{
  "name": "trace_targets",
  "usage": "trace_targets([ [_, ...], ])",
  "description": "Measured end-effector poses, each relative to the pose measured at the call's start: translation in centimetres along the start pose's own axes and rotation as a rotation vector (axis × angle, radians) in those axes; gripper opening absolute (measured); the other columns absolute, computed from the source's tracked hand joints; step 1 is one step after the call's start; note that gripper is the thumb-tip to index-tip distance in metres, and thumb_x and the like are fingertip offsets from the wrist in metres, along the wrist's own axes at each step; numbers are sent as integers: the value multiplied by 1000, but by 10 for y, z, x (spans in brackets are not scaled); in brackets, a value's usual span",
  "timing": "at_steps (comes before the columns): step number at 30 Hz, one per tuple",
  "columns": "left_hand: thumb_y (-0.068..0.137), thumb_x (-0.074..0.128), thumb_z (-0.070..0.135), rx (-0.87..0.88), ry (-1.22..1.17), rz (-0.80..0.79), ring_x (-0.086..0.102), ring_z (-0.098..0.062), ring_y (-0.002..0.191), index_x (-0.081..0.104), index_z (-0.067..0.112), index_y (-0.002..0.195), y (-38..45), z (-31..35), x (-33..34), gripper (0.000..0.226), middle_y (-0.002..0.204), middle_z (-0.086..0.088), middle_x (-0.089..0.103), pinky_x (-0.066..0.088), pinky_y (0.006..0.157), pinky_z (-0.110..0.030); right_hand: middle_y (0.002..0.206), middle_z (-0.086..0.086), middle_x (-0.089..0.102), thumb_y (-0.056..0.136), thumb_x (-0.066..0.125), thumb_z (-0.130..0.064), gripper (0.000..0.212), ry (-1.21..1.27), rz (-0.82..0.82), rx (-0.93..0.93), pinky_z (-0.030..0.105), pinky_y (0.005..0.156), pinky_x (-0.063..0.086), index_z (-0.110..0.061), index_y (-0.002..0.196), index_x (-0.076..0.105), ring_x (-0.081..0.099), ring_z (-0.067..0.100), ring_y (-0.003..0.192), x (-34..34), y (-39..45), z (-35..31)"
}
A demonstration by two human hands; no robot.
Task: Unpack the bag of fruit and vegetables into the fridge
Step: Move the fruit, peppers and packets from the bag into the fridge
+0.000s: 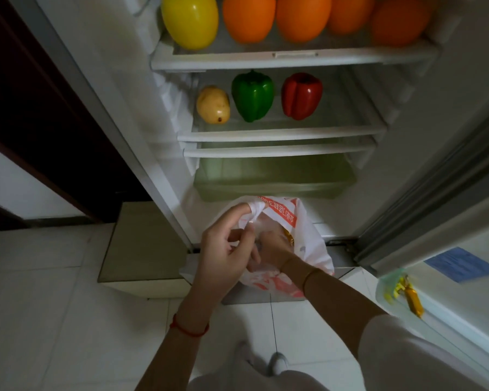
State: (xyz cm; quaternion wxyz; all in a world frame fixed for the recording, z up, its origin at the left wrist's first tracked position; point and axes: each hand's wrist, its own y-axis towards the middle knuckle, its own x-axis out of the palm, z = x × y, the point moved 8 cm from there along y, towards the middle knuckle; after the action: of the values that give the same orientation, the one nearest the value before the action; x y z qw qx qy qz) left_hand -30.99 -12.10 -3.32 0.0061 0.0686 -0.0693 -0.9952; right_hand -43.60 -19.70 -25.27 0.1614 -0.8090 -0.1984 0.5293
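Note:
A white and orange plastic bag [302, 232] hangs in front of the open fridge, below the shelves. My left hand [226, 249] pinches the bag's rim and handle and holds it open. My right hand [271, 249] is pushed down inside the bag; its fingers are hidden by the plastic, next to something orange-brown [290, 238]. On the middle shelf [280, 134] stand a yellow mango [213, 108], a green pepper [253, 95] and a red pepper [301, 95]. The top shelf [294, 56] holds a yellow fruit [189, 21] and several oranges [249, 18].
A clear crisper drawer [274, 179] sits under the shelves. The open fridge door [446, 277] stands at right, with a small packet [407, 292] in its pocket. A low beige box [144, 244] stands left of the fridge. White floor tiles [54, 306] lie below.

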Motion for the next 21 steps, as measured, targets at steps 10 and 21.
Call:
trace_targets([
  [10,96,53,-2,42,-15,-42,59,-19,44,60,35,114,14,8,12,42,57,5,63,53,46,-31,115,14,64,103,35,-44,49,193,163,221,6,48,41,-9,128,57,63,24,88,-62,14,64],
  [21,93,58,-1,170,120,-22,67,-4,105,62,23,121,32,19,17,37,115,9,69,58,84,-28,119,4,63,97,46,-21,31,273,182,101,20,82,44,-17,126,58,60,22,110,-59,13,46],
])
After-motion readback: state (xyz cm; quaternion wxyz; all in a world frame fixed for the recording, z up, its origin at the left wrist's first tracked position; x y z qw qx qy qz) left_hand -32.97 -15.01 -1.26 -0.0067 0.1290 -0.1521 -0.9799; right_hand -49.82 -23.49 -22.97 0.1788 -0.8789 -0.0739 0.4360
